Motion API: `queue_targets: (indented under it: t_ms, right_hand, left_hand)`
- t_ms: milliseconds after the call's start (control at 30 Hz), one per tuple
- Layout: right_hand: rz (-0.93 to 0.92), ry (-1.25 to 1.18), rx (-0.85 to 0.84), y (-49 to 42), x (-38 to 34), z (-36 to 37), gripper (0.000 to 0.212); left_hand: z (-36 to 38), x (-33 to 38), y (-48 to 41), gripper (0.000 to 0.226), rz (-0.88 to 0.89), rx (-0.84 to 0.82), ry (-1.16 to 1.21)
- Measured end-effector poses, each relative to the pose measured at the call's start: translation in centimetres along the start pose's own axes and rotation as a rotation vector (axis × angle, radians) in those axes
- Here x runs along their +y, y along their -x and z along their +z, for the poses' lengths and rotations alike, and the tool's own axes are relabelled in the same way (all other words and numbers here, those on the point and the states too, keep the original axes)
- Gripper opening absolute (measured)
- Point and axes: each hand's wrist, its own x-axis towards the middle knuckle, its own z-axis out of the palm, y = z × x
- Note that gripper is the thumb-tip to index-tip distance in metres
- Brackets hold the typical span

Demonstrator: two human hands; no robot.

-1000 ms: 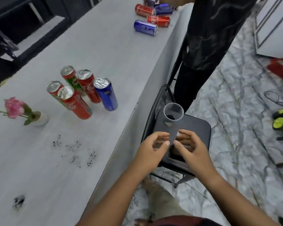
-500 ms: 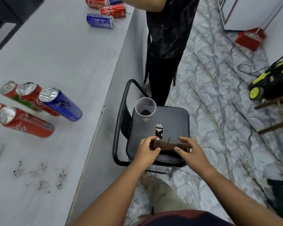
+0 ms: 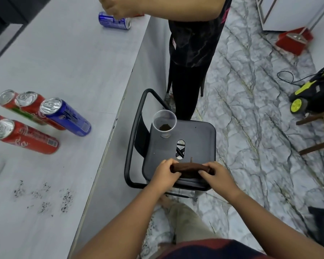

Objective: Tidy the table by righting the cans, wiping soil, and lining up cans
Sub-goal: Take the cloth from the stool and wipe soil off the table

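Lower centre: your left hand (image 3: pixel 164 172) and right hand (image 3: pixel 216 175) each clamp an end of the folded brown cloth (image 3: pixel 188 168) on the black metal stool (image 3: pixel 196 135).

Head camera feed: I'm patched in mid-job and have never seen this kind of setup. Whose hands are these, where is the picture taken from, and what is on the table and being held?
There is no machine here. The single picture comes from a wide-angle camera worn on a person's head, looking forward and down, so the two bare arms coming from the bottom edge are the wearer's own.

The left hand and right hand together grip a brown cloth over a black chair, which also carries a clear plastic cup with something dark in its bottom.

On the grey table at left stands a cluster of upright cans, red ones and a blue can. Nearer the wearer lie scattered specks of soil. At the far end another blue can lies on its side, under the hand of a second person standing by the table.
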Motion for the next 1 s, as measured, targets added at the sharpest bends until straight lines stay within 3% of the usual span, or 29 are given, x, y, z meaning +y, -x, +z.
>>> queue_targets:
  t_ms: [167, 367, 567, 767, 1000]
  right_hand:
    - [0.128, -0.529, -0.080, 1.4, -2.3, -1.7, 0.014]
    - [0.110, -0.772, -0.164, 3.3, -7.2, -2.8, 0.021]
    - [-0.040, -0.709, -0.301, 5.1, -14.0, -2.7, 0.045]
    - [-0.132, -0.668, -0.567, 6.0, -20.0, 0.5, 0.038]
    - [-0.028, -0.607, -0.856, 7.5, -27.1, 8.3, 0.051]
  left_hand:
    - [-1.5, 0.7, 2.0, 0.020, -0.058, -0.073, 0.385]
    - [-4.8, 2.0, 6.8, 0.022, -0.019, -0.050, 0.774]
    - [-9.5, 2.9, 13.2, 0.030, 0.039, 0.073, 0.932]
    - [-13.9, 0.4, 19.8, 0.030, 0.083, 0.269, 0.924]
    - [-17.3, -5.3, 27.4, 0.027, 0.047, 0.504, 0.985]
